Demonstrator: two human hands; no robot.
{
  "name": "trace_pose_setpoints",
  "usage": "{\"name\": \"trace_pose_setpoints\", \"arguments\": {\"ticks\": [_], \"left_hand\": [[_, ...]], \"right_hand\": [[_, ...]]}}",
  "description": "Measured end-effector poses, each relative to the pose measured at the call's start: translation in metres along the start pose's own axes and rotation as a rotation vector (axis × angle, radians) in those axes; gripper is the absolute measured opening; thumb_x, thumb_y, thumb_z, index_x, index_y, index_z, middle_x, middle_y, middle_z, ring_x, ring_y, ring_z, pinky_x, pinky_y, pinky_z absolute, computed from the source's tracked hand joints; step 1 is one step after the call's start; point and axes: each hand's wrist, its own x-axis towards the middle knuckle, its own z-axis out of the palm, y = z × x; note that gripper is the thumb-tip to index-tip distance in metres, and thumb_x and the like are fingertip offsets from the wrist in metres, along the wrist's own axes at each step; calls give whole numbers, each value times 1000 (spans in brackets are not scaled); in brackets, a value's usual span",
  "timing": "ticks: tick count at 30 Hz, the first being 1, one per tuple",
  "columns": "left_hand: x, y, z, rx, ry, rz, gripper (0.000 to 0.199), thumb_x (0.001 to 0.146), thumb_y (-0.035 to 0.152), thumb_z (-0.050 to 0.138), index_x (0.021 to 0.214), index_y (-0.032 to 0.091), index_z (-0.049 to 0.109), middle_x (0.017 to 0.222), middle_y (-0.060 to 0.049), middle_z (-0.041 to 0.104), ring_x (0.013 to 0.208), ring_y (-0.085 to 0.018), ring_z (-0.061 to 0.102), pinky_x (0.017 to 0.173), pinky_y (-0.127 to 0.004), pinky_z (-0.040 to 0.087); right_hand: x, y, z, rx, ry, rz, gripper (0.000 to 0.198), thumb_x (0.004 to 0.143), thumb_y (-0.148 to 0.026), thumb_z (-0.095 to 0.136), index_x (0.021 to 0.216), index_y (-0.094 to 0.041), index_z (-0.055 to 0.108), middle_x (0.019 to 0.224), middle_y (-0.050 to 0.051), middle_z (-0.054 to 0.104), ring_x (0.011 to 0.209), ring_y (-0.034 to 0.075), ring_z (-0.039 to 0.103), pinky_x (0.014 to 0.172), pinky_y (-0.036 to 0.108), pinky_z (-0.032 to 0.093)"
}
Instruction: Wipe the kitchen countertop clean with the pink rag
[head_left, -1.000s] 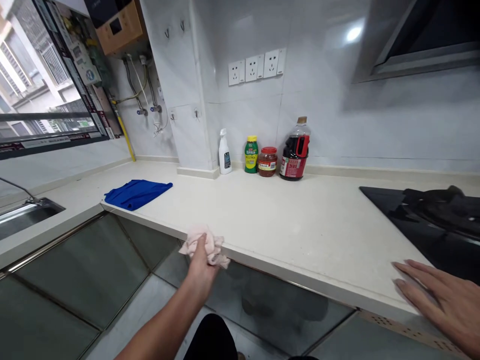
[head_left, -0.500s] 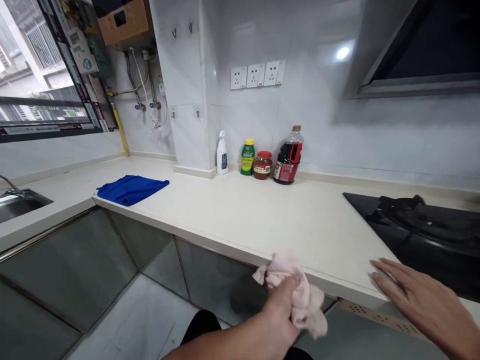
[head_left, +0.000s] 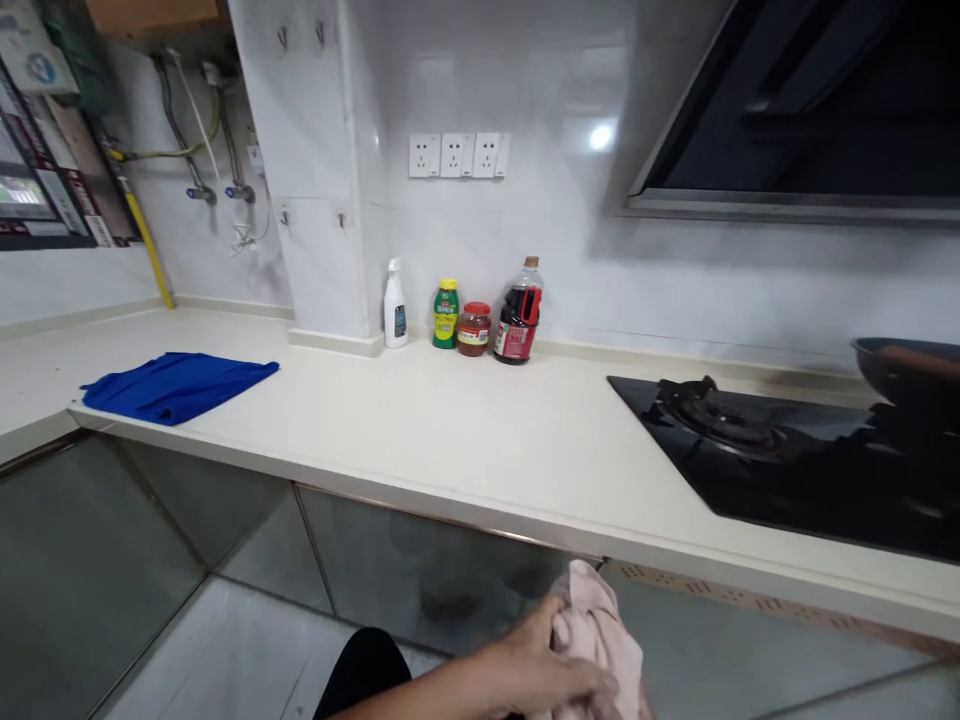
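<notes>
A crumpled pale pink cloth [head_left: 606, 635] is bunched up low in the view, in front of the cabinet doors and below the counter's front edge. My left hand [head_left: 544, 668] is closed on it, thumb on the upper side and fingers lying across its front. Of my right hand [head_left: 646, 706] only a sliver of skin shows at the cloth's lower right edge; its fingers are hidden behind the cloth.
A blue cloth [head_left: 180, 385] lies on the cream counter [head_left: 450, 430] at the left. Along the wall stand a white spray bottle [head_left: 395, 308], a green bottle [head_left: 445, 315], a red-lidded jar [head_left: 474, 330] and a dark sauce bottle [head_left: 519, 318]. A black gas hob [head_left: 795, 490] with a pan [head_left: 900, 360] is at the right.
My right hand has left the counter by the hob and come to the pink cloth. The cloth has moved slightly lower with my left hand. The view has turned right.
</notes>
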Motion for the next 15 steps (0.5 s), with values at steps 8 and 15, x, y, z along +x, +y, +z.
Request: {"name": "trace_pose_setpoints", "arguments": {"ticks": [8, 15], "left_hand": [[-41, 101, -41, 356, 68, 366, 27, 78, 39, 74, 100, 25, 77, 89, -5, 75, 98, -29, 67, 90, -38, 51], [-5, 200, -86, 1365, 601, 719, 25, 89, 36, 64, 110, 26, 71, 126, -11, 69, 126, -33, 53, 112, -49, 33]], "right_hand": [[3, -13, 16, -159, 42, -99, 44, 79, -56, 73, 113, -27, 71, 110, 8, 69, 103, 34, 69, 83, 46, 60], [34, -14, 138, -382, -411, -521, 9, 79, -36, 75, 88, -37, 76, 110, -2, 74, 106, 28, 66, 98, 46, 54]]}}
